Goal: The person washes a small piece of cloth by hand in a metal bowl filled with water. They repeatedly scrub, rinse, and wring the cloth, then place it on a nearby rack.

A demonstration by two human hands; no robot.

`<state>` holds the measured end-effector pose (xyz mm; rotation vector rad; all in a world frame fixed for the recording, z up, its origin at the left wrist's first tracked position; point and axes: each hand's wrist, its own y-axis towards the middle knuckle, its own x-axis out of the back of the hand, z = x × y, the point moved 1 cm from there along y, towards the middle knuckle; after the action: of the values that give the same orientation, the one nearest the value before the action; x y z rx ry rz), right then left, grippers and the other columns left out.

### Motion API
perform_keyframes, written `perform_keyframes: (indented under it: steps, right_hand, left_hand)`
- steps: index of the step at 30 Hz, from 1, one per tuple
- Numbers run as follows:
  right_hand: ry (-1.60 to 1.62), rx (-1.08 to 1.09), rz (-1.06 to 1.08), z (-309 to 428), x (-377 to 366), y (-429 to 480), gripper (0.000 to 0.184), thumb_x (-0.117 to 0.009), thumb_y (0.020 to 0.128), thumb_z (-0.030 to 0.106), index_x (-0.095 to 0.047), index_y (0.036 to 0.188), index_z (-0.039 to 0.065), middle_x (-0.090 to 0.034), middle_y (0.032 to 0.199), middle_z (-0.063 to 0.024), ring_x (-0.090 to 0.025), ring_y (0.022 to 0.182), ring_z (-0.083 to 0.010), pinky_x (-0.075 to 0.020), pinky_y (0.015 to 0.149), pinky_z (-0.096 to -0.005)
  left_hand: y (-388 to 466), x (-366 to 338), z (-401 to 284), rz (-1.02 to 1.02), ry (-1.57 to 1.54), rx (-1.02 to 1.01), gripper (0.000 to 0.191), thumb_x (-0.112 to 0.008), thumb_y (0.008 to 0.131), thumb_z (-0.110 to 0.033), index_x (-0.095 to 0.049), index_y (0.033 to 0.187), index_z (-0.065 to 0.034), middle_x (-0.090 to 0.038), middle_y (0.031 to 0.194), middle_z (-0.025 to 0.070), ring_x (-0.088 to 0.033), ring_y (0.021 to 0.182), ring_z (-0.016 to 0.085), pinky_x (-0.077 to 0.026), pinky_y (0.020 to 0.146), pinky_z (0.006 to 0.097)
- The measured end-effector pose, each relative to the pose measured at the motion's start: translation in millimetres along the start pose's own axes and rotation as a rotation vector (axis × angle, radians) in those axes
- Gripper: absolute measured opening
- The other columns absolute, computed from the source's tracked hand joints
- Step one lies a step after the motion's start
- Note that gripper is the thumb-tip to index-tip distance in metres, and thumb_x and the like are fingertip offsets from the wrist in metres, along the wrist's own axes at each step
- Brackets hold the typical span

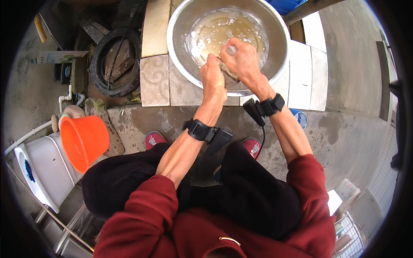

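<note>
A wide stainless steel basin [280, 48] holds cloudy, pale brown water with suds. Over its near part both my hands are closed on a wet grey-brown cloth [229, 77], which shows between them and hangs down at the near side. My left hand [213, 77] grips it from the left, thumb towards the water. Just right of it, my right hand [242, 59] is a tight fist, with a small greyish bit showing at the curled fingers; I cannot tell what that bit is. Black devices are strapped to both wrists.
The basin stands on a tiled ledge [155, 80]. A blue cup [300, 119] is at the ledge's foot on the right. To the left are a black tire [96, 75], an orange bucket [93, 138] and a white plastic container [48, 164]. Something blue [285, 4] lies beyond the basin.
</note>
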<state>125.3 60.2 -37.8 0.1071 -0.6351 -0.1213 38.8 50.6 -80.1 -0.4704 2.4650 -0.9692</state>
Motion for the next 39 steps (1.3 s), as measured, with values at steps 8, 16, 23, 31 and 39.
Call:
perform_keyframes:
  steps: [8,16,23,31,39]
  right_hand:
    - [-0.012,0.115,-0.067,2,-5,-2,0.012,-0.064,0.071,0.015,-0.058,0.069,0.005,-0.059,0.062,-0.0158,-0.058,0.054,-0.0317,-0.0471,0.051,-0.0373]
    - [0.054,0.062,-0.133,-23,4,6,0.012,-0.064,0.078,0.013,-0.060,0.076,0.002,-0.058,0.060,-0.0072,-0.053,0.052,-0.0142,-0.0432,0.050,-0.0291]
    - [0.324,0.246,-0.115,-35,24,-1,0.017,-0.072,0.073,0.010,-0.057,0.077,0.004,-0.059,0.080,-0.0047,-0.056,0.076,-0.0185,-0.0454,0.071,-0.0296]
    - [0.219,0.326,0.052,9,8,-29,0.012,-0.068,0.069,0.005,-0.056,0.070,0.005,-0.058,0.070,-0.0107,-0.058,0.067,-0.0273,-0.0459,0.062,-0.0348]
    - [0.084,0.144,-0.034,11,-9,2,0.013,-0.062,0.070,0.012,-0.054,0.066,0.003,-0.056,0.057,-0.0182,-0.056,0.052,-0.0354,-0.0457,0.050,-0.0389]
  left_hand:
    - [7,7,3,0.128,-0.136,0.034,0.034,-0.042,0.093,-0.029,-0.055,0.091,0.0024,-0.055,0.073,0.0067,-0.056,0.064,0.016,-0.046,0.049,0.0330]
    - [18,12,-3,0.171,0.067,0.023,0.025,-0.047,0.093,-0.030,-0.057,0.092,-0.0072,-0.059,0.082,0.0049,-0.058,0.070,0.014,-0.049,0.058,0.0290]
    - [15,4,-2,0.510,-0.459,0.118,0.055,-0.026,0.094,-0.055,-0.053,0.110,-0.0100,-0.057,0.102,0.0096,-0.054,0.100,0.019,-0.047,0.087,0.0354]
    - [7,10,-1,0.236,-0.146,-0.004,0.045,-0.044,0.090,-0.051,-0.056,0.089,-0.0075,-0.054,0.078,0.0047,-0.053,0.067,0.014,-0.045,0.057,0.0267]
    - [-9,0,-16,-0.003,-0.148,-0.010,0.035,-0.046,0.090,-0.034,-0.052,0.107,-0.0039,-0.053,0.092,0.0076,-0.054,0.078,0.019,-0.047,0.057,0.0353]
